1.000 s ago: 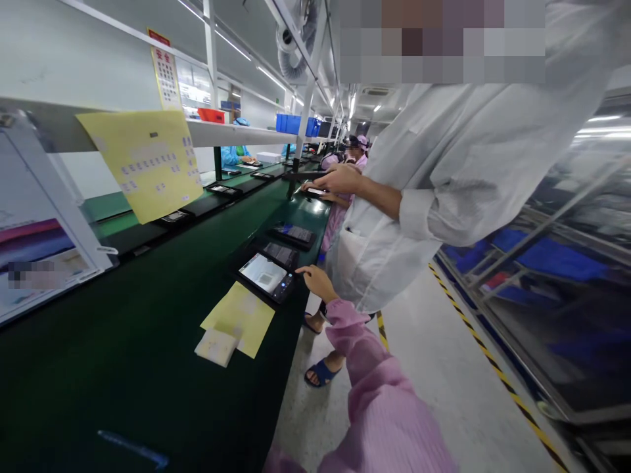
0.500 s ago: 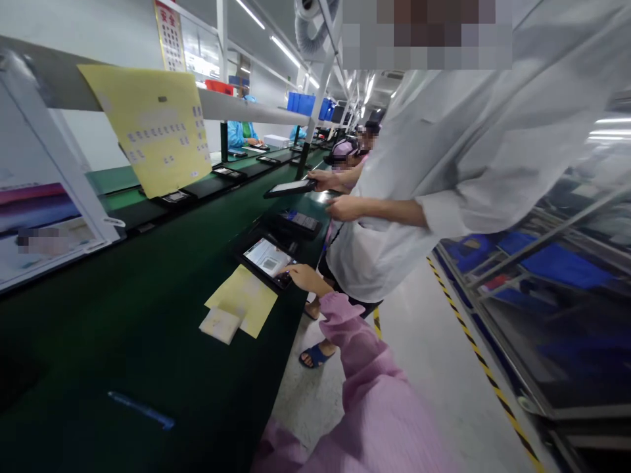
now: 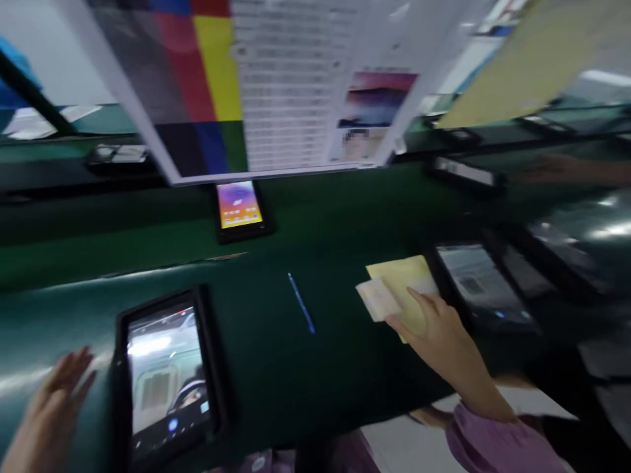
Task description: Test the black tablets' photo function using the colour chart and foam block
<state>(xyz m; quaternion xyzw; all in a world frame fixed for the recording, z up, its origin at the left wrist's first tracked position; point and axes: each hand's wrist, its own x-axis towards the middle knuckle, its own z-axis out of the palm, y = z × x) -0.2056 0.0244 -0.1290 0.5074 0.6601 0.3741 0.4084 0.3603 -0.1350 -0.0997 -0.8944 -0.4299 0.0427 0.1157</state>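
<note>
My right hand (image 3: 436, 335) rests on a yellow sheet (image 3: 401, 282) and a small white card (image 3: 377, 299) lying on the dark green belt (image 3: 305, 368); its fingers lie flat and together on the paper. A tablet with a lit screen (image 3: 480, 282) sits just right of the sheet. My left hand (image 3: 52, 407) is at the lower left, fingers stretched out, next to the left edge of another tablet (image 3: 165, 378) whose screen shows a camera picture. The picture is smeared by motion.
A phone with an orange screen (image 3: 239, 207) stands farther back on the belt. A large colour chart and printed sheets (image 3: 276, 79) hang overhead. More tablets (image 3: 566, 256) lie to the right, and another person's arm (image 3: 566, 171) reaches in at the far right. A blue mark (image 3: 302, 303) crosses the belt.
The view has swung left and down onto the belt. My right hand left the tablet's corner and now lies on the yellow sheet. My left hand and a second tablet have come into view.
</note>
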